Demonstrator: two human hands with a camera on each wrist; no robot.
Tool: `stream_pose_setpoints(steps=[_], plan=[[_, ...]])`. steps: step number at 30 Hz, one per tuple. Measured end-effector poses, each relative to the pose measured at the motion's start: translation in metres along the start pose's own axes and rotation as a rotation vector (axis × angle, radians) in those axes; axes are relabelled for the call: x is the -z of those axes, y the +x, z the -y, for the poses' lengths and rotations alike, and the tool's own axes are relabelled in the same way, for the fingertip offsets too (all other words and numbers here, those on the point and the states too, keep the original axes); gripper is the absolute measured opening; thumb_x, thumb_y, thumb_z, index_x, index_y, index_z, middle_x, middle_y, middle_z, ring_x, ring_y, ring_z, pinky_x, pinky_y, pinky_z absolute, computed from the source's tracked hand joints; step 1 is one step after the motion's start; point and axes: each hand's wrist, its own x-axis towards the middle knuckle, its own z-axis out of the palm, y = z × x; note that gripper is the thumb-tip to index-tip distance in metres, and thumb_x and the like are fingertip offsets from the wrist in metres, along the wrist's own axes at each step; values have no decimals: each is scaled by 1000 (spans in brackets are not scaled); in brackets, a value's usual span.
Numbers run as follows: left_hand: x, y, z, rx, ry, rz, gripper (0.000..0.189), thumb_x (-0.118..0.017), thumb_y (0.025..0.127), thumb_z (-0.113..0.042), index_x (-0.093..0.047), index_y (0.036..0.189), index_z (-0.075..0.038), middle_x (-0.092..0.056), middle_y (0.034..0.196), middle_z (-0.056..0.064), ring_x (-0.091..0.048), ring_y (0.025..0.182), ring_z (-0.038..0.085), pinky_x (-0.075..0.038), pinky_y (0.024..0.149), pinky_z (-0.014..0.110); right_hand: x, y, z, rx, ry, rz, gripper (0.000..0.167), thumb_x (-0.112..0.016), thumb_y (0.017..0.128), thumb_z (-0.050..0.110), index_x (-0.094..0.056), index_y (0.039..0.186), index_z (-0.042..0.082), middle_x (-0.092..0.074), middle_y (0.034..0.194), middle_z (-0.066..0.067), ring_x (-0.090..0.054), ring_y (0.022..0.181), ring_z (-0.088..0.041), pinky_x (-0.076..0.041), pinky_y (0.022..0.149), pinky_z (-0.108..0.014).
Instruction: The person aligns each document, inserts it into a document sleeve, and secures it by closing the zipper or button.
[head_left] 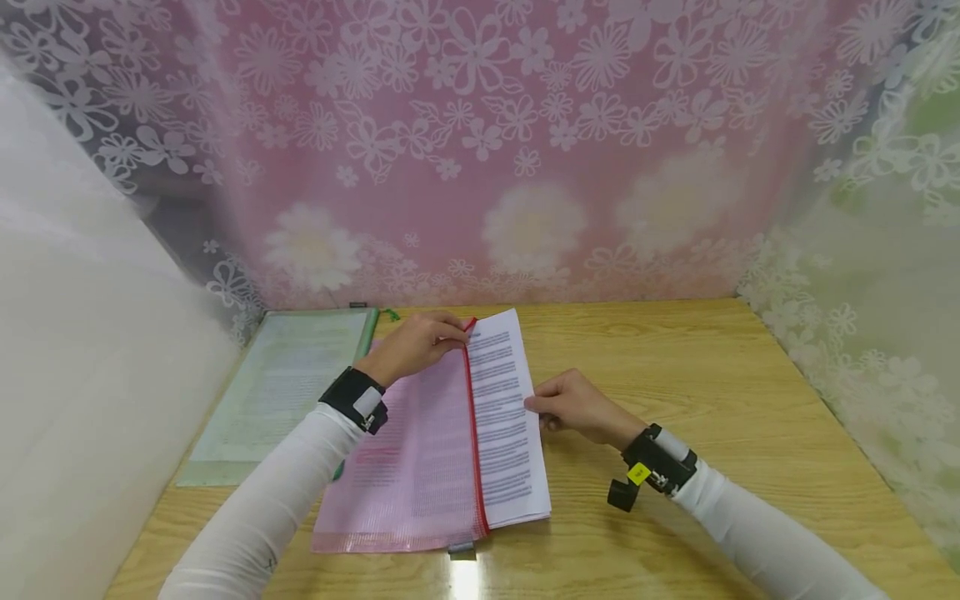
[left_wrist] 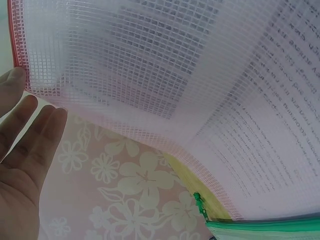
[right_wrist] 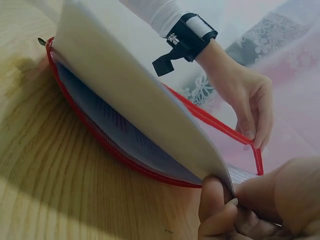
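Note:
A pink mesh zipper pouch (head_left: pixel 405 467) with a red zipper edge lies on the table, its right side gaping. Printed paper sheets (head_left: pixel 504 417) stick out of that opening, partly inside. My left hand (head_left: pixel 423 342) pinches the pouch's red edge near its upper corner; the left wrist view has thumb and fingers at the mesh corner (left_wrist: pixel 47 82). With thumb and fingers my right hand (head_left: pixel 573 406) pinches the right edge of the sheets. In the right wrist view the stack (right_wrist: pixel 135 100) stands tilted between the two red zipper edges (right_wrist: pixel 95 135), and more printed pages show inside.
A green-edged zipper pouch (head_left: pixel 277 383) with printed pages lies at the left, partly under the pink one. Flowered curtain (head_left: pixel 525 167) hangs along the back and sides. Wooden tabletop (head_left: pixel 675 358) extends to the right. A small grey object (head_left: pixel 462 550) sits by the pouch's near edge.

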Motion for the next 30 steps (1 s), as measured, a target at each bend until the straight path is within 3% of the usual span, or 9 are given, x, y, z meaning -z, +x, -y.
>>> stream_pose_setpoints(steps=[6, 15, 30], plan=[[3, 0, 0, -15, 5, -10, 15, -78, 91, -12, -82, 105, -9, -76, 107, 6, -72, 103, 21, -58, 88, 34, -1, -6, -3, -15, 35, -2, 25, -61, 103, 11, -75, 115, -6, -76, 99, -14, -57, 70, -12, -46, 61, -23], [3, -4, -5, -22, 22, -15, 14, -80, 90, -12, -82, 103, -8, -76, 105, 6, -71, 99, 21, -59, 85, 33, -17, -4, -4, -33, 60, -8, 24, -65, 101, 13, -76, 111, -6, -73, 86, -8, -61, 70, -12, -48, 61, -23], [-1, -1, -7, -2, 39, 10, 16, -78, 92, -14, -82, 106, -8, -74, 107, 7, -71, 99, 20, -59, 84, 31, -35, 8, 2, -7, 103, 21, 24, -67, 100, 13, -76, 112, -5, -76, 83, -7, -68, 71, -12, -53, 63, -23]])
